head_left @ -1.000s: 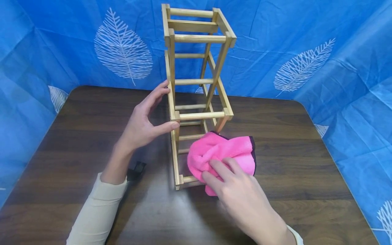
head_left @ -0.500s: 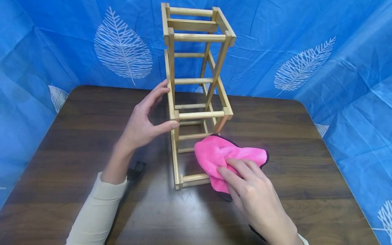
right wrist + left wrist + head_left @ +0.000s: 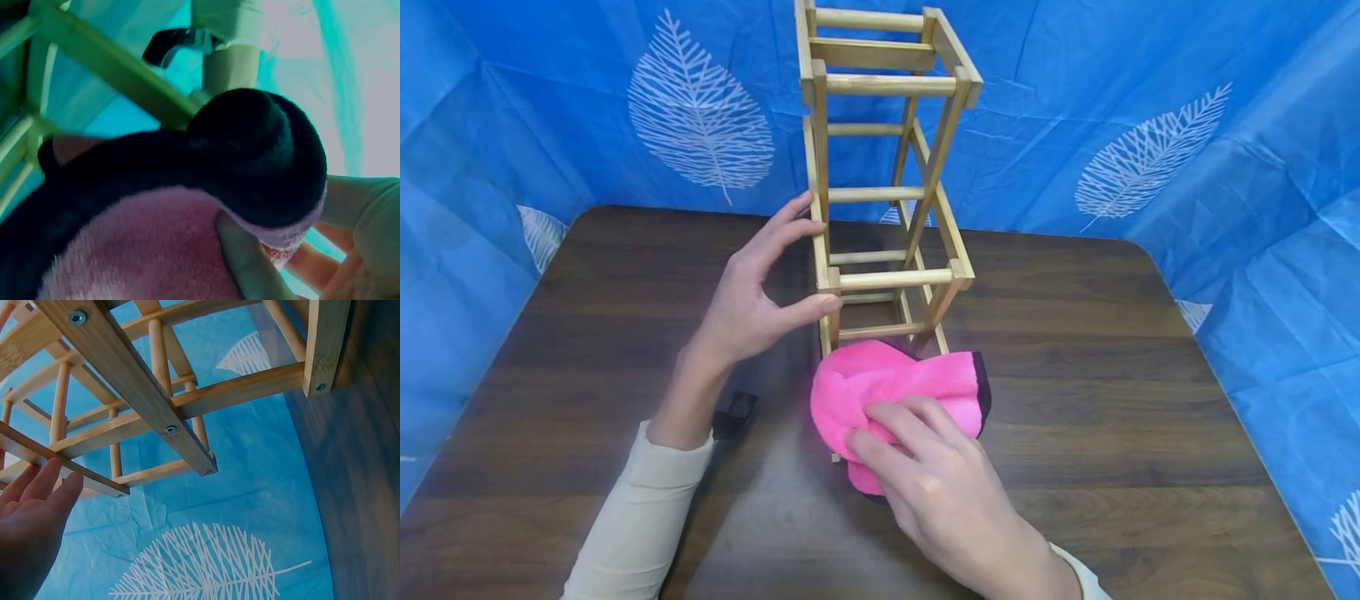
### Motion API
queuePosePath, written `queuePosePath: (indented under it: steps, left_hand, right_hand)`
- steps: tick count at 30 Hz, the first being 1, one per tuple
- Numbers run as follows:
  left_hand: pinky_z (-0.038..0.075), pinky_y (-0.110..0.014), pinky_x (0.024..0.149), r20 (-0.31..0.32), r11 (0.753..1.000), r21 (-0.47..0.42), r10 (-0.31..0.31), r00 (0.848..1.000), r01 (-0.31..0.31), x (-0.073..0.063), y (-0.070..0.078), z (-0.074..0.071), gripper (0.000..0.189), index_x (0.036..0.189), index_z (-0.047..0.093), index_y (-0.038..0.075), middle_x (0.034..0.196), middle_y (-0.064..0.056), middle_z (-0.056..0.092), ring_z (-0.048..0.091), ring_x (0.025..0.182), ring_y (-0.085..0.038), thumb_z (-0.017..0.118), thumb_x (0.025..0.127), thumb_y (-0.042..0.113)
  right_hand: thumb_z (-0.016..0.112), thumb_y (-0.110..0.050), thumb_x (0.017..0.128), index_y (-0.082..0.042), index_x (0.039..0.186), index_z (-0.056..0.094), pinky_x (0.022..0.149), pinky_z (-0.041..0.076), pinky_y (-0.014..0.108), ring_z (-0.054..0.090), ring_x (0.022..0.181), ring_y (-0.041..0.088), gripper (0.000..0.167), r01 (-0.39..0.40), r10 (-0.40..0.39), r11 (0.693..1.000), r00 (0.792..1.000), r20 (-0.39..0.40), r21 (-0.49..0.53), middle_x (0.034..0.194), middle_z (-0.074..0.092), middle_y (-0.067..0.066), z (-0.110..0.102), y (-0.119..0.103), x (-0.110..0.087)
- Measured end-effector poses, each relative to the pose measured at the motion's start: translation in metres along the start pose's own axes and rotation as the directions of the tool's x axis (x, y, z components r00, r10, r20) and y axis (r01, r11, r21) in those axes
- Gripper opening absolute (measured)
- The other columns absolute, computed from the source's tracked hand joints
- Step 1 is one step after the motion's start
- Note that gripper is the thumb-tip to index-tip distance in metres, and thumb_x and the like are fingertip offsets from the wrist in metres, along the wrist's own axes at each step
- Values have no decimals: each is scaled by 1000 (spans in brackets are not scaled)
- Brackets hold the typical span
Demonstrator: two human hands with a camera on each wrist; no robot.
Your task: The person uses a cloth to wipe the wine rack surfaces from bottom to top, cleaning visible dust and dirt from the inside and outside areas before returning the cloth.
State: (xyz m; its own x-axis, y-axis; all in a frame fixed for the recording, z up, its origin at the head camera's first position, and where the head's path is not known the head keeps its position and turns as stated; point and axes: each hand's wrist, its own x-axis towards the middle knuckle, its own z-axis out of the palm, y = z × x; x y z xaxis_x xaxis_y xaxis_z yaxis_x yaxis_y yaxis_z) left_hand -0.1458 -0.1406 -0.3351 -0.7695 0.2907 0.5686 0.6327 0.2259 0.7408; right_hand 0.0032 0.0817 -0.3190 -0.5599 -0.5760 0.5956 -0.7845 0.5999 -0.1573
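Note:
A tall light-wood rack [image 3: 891, 277] with open tiers of rails and round dowels stands upright on the table. My left hand [image 3: 745, 287] holds its left side at mid height, thumb over the front corner and fingers along the side rail. In the left wrist view, the fingertips [image 3: 65, 487] lie against a rail. A pink plush cloth [image 3: 880, 387] with black edging is bunched under my right hand [image 3: 936, 483], which grips it over the rack's low front bar. The cloth hides that bar. Up close in the right wrist view, a finger [image 3: 247, 256] presses into the fabric.
The dark wood-grain table [image 3: 1112, 417] extends to both sides of the rack. Behind it hangs a blue curtain [image 3: 1022, 125] with white leaf prints. A black strap [image 3: 735, 414] shows by the left wrist.
My right hand and the cloth first slide right along the low front bar, then swing back left to its left end. My left hand stays at the rack's side; a finger shifts slightly.

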Motion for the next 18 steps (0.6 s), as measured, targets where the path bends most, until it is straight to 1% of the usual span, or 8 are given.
queuePosePath:
  steps: [2, 4, 6, 9, 13, 16, 18]
  left_hand:
    - [31, -52, 110, 0, 1000, -5, 7, 1000, -7, 0, 0, 0, 62, 134, 59, 13, 155, 7, 36, 31, 142, -13, 81, 78, 28]
    - [32, -52, 109, -3, 1000, -11, 11, 1000, -11, 0, 0, 1, 60, 132, 61, 13, 155, 7, 37, 31, 142, -14, 81, 78, 28]
    - [32, -52, 109, -3, 1000, -14, 7, 1000, -7, 1, 0, 1, 59, 132, 61, 13, 155, 7, 37, 31, 142, -14, 81, 78, 26]
    - [31, -51, 110, -2, 1000, -18, -3, 1000, 3, 1, 2, 0, 59, 132, 61, 12, 155, 8, 37, 31, 142, -13, 81, 78, 24]
    - [30, -49, 111, 0, 999, -36, -10, 1000, 10, 1, 2, 0, 60, 132, 60, 11, 155, 7, 36, 31, 142, -13, 82, 77, 23]
    - [29, -48, 112, 0, 999, -45, -11, 1000, 11, 1, 2, 1, 60, 131, 60, 10, 155, 7, 36, 31, 142, -14, 82, 77, 22]
    - [29, -48, 112, 3, 999, -49, -12, 1000, 13, 0, 2, 1, 59, 131, 60, 10, 155, 7, 36, 31, 142, -14, 82, 77, 21]
  right_hand:
    - [42, -8, 101, -13, 99, 72, 70, 55, 31, 58, 90, 25, 30, 11, -11, 1000, 1000, 13, -26, 106, 64, 6, 3, -3, 3]
    - [45, -9, 99, -14, 99, 71, 62, 55, 29, 57, 89, 25, 26, 10, -7, 998, 999, 41, -69, 107, 63, 6, 5, -6, 3]
    - [44, -8, 97, -13, 98, 70, 56, 54, 30, 56, 89, 26, 26, -8, 17, 993, 997, 78, -115, 107, 63, 6, 4, -7, 1]
    - [48, -2, 90, -12, 96, 69, 50, 53, 32, 57, 86, 27, 24, -24, 41, 985, 995, 94, -170, 104, 64, 7, 2, -6, -2]
    - [56, 1, 81, -11, 94, 69, 50, 53, 33, 57, 83, 26, 21, -44, 65, 979, 993, 100, -201, 100, 66, 7, -6, -2, -5]
    - [61, -1, 80, -10, 94, 70, 54, 54, 34, 57, 82, 25, 18, -63, 86, 978, 990, 109, -200, 98, 67, 7, -12, 3, -6]
    - [62, -1, 80, -10, 93, 70, 58, 54, 35, 58, 81, 26, 18, -72, 96, 977, 989, 115, -200, 97, 66, 8, -16, 6, -7]
